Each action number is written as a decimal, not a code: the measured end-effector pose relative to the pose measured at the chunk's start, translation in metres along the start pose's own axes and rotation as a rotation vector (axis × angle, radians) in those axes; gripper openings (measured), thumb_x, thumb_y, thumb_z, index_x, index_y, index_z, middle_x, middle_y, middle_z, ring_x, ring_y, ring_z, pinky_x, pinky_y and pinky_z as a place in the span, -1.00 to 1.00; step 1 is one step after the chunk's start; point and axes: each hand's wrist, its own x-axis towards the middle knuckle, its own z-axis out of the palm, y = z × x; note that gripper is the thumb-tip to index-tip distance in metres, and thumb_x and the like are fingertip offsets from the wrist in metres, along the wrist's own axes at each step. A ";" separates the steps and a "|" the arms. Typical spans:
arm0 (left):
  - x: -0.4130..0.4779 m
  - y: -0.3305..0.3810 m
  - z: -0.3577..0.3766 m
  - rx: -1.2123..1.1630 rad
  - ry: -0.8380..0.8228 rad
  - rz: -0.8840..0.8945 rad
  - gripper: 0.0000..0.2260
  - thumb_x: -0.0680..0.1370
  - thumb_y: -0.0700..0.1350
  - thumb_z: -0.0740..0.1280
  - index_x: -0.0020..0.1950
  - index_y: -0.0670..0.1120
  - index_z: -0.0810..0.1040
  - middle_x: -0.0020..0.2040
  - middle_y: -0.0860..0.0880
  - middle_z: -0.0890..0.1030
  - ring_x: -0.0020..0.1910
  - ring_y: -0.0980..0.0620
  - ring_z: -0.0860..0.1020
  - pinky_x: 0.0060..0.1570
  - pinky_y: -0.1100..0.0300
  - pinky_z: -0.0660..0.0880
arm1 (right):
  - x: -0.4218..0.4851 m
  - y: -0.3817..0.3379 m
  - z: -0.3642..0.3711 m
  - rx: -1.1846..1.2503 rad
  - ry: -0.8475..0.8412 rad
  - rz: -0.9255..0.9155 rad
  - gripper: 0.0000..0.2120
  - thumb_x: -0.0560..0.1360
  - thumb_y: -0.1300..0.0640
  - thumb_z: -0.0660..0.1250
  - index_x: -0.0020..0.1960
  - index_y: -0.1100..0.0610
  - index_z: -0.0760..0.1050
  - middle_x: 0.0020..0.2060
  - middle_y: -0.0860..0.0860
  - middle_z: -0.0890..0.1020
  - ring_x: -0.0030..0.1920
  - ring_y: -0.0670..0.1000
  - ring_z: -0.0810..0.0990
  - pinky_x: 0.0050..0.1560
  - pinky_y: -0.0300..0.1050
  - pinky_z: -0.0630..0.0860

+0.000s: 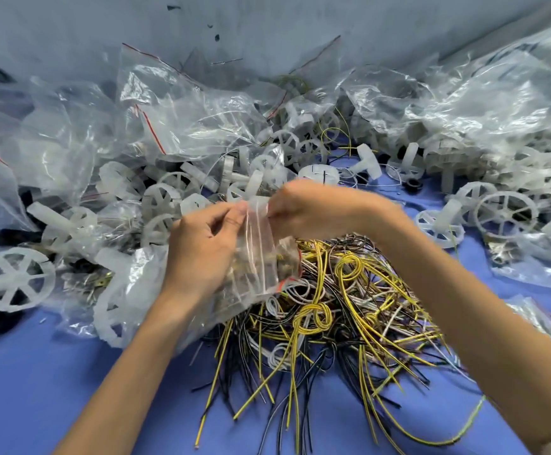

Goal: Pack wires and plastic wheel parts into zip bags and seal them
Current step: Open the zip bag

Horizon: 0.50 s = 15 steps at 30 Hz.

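Observation:
I hold a small clear zip bag (261, 254) with a red strip above a heap of wires. My left hand (202, 247) pinches the bag's left top edge between thumb and fingers. My right hand (303, 208) pinches the bag's top right edge; it is blurred. Small dark and metallic bits show through the bag. Below lies a tangle of yellow, black and white wires (340, 320) on the blue table (38, 389). White plastic wheels (13, 279) lie scattered around, with more wheels (505, 213) at the right.
Crumpled clear zip bags (175, 106) with red strips pile up at the back left, and a big clear plastic sack (484, 103) sits at the back right. A grey wall (267, 21) closes off the far side. Filled small bags (536, 320) lie at the right edge.

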 end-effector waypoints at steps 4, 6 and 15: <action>0.001 -0.007 0.002 0.203 -0.062 -0.004 -0.77 0.55 0.09 0.26 -0.12 0.04 0.65 -0.43 0.18 0.55 -0.45 0.24 0.44 -0.42 0.24 0.35 | 0.001 0.035 -0.031 0.319 0.375 0.099 -0.68 0.49 0.50 0.10 0.02 0.22 0.53 -0.16 0.06 0.67 -0.15 0.03 0.68 -0.08 -0.03 0.61; -0.001 -0.009 0.005 0.359 -0.141 0.011 -0.71 0.53 0.15 0.22 -0.09 0.02 0.66 -0.30 0.09 0.63 -0.32 0.09 0.54 -0.30 0.15 0.49 | 0.019 0.051 -0.037 0.096 0.428 0.167 -0.59 0.45 0.48 0.12 0.17 0.17 0.51 0.09 0.05 0.57 0.12 0.04 0.58 0.14 -0.07 0.52; -0.006 -0.014 0.008 0.494 -0.183 0.078 -0.73 0.56 0.17 0.19 -0.05 0.09 0.63 -0.14 0.11 0.65 -0.18 0.02 0.54 -0.19 0.15 0.45 | 0.141 0.057 -0.003 -0.598 0.053 0.264 -0.19 0.32 -0.33 0.38 0.47 -0.22 0.11 0.48 0.10 0.13 0.47 0.22 0.05 0.32 0.41 0.21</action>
